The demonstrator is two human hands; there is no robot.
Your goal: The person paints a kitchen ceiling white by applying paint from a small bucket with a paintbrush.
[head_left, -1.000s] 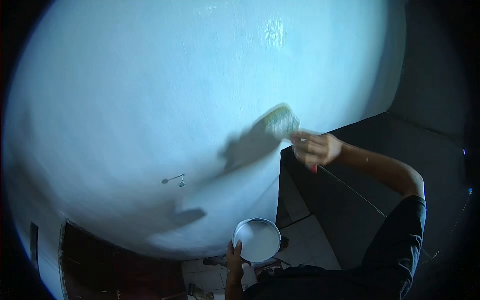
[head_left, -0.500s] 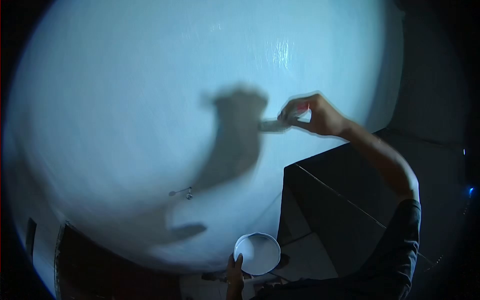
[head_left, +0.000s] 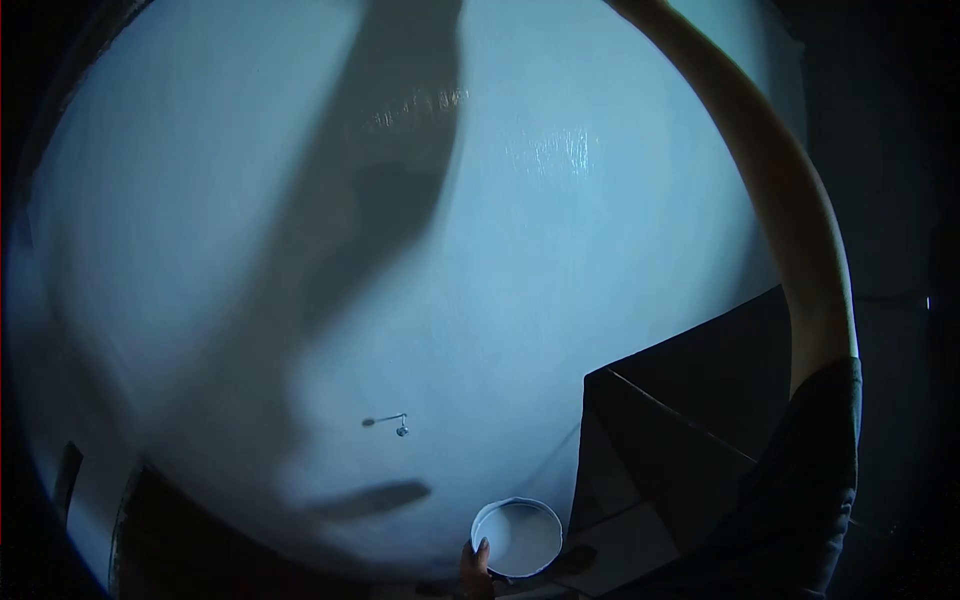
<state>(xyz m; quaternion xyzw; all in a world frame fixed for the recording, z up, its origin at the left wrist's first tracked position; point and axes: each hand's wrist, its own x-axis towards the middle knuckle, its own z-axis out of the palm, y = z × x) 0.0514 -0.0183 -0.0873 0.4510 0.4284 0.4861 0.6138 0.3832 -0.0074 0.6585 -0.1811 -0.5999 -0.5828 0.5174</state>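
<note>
My left hand (head_left: 477, 572) grips the rim of a round white tub (head_left: 554, 518) at the bottom of the view, thumb over the edge. Pale paint (head_left: 518, 542) lies inside it. My right arm (head_left: 775, 170) reaches up along the right side, and its hand is cut off beyond the top edge, so neither its fingers nor a brush can be seen. Before me stands a broad white wall (head_left: 500, 310), with wet, glossy streaks (head_left: 575, 152) in its upper part. The arm's shadow falls across it.
A small metal fitting (head_left: 402, 427) sticks out from the lower wall. At the lower right, past the wall's edge, are dark panels (head_left: 690, 390) and pale floor tiles (head_left: 630, 545). A dark opening (head_left: 200, 530) lies at lower left.
My right hand, which held a flat paintbrush near the wall, has risen out of the top of the view. The view has tilted up slightly; my left hand still holds the tub.
</note>
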